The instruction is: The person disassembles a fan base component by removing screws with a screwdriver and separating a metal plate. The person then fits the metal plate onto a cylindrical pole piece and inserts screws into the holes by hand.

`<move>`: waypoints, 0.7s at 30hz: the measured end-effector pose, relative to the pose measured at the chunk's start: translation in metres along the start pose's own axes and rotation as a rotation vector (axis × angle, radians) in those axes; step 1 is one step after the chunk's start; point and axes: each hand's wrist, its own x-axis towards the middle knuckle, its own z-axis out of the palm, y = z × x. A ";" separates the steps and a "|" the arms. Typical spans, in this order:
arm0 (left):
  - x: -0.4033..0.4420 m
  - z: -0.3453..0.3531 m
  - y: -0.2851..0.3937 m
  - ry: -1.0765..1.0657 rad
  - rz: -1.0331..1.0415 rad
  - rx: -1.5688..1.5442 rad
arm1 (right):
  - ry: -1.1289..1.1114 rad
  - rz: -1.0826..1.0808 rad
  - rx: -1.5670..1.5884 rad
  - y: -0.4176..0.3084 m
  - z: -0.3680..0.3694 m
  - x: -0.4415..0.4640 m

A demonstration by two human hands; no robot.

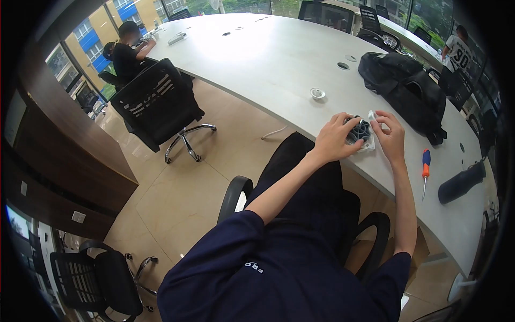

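Near the table's front edge, my left hand [335, 139] is wrapped round a dark grey round part with curved ribs, like a small fan [358, 133]. White material [368, 145] shows around its lower edge; I cannot tell whether it is a housing or a wrapper. Close on the right, my right hand [390, 135] pinches a small white piece [372, 116] between thumb and fingers, beside the ribbed part. Whether the two pieces touch is not clear. Further back on the table lies a small white round cap-like piece [317, 94].
Right of my hands are a screwdriver [426, 163] with orange and blue handle, a dark bottle [462, 182] lying down, and a black bag [402, 91]. The white table [268, 70] curves away left. A person [126, 56] sits at its far end; another person [458, 48] is at right.
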 end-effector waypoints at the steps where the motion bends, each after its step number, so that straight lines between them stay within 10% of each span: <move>1: 0.001 0.000 -0.001 -0.008 0.004 -0.011 | 0.005 0.006 0.004 0.001 0.001 0.001; 6: 0.000 0.002 0.000 0.006 -0.017 -0.011 | 0.016 -0.150 -0.233 0.008 -0.006 -0.001; 12: 0.001 0.006 -0.001 -0.015 -0.049 -0.035 | -0.019 -0.077 0.453 0.004 0.008 -0.001; 21: 0.002 0.003 0.000 -0.018 -0.168 -0.034 | -0.152 -0.149 0.073 -0.020 0.015 -0.005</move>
